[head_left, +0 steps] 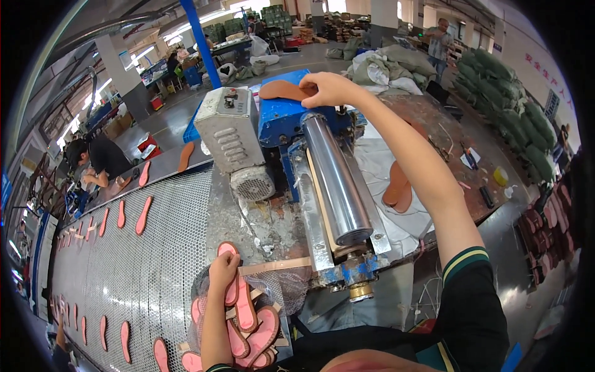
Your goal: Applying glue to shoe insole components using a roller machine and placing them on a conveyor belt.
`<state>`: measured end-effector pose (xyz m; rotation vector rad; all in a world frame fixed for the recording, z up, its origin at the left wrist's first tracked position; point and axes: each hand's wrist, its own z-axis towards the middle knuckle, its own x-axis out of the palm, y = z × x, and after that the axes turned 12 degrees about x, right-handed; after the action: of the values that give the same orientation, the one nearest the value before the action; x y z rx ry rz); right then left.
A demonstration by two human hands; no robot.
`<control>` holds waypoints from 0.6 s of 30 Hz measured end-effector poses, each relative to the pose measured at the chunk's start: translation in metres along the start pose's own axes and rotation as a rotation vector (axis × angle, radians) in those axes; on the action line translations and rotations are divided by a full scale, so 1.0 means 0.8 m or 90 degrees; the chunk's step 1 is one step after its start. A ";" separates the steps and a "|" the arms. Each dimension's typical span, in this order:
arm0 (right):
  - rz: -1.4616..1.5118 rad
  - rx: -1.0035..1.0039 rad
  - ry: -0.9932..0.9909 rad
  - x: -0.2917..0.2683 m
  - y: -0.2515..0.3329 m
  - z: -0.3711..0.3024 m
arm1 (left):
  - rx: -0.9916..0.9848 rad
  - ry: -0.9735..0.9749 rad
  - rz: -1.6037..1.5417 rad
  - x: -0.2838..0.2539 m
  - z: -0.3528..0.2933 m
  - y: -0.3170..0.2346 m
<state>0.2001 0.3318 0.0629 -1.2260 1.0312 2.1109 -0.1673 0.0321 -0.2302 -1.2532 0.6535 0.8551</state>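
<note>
My right hand reaches far forward over the machine's blue housing. Its fingers and thumb close on one end of a brown shoe sole lying across the top. Lower left, my left hand grips a pink insole with a brown edge. Below that hand is a loose pile of pink insoles on clear plastic netting. Between my arms sits a shiny steel roller over a trough. More brown soles rest on white cloth beneath my right forearm.
Left of the machine, a perforated metal conveyor carries spaced pink insoles. A grey motor box stands beside the roller. A co-worker bends over the conveyor's far side. Scissors and tape lie on the right-hand table.
</note>
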 end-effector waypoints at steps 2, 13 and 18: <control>0.009 0.004 -0.104 0.002 -0.008 0.002 | -0.011 0.001 0.006 0.000 0.004 -0.003; 0.705 -0.017 -0.194 -0.017 -0.066 -0.152 | 0.002 -0.009 0.043 0.015 0.016 0.013; 0.553 0.040 -0.109 -0.043 -0.143 -0.307 | -0.005 0.022 -0.069 0.004 0.021 0.029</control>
<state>0.4234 0.2015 -0.0252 -0.5734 1.7415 2.6971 -0.1856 0.0509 -0.2419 -1.3014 0.6045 0.7478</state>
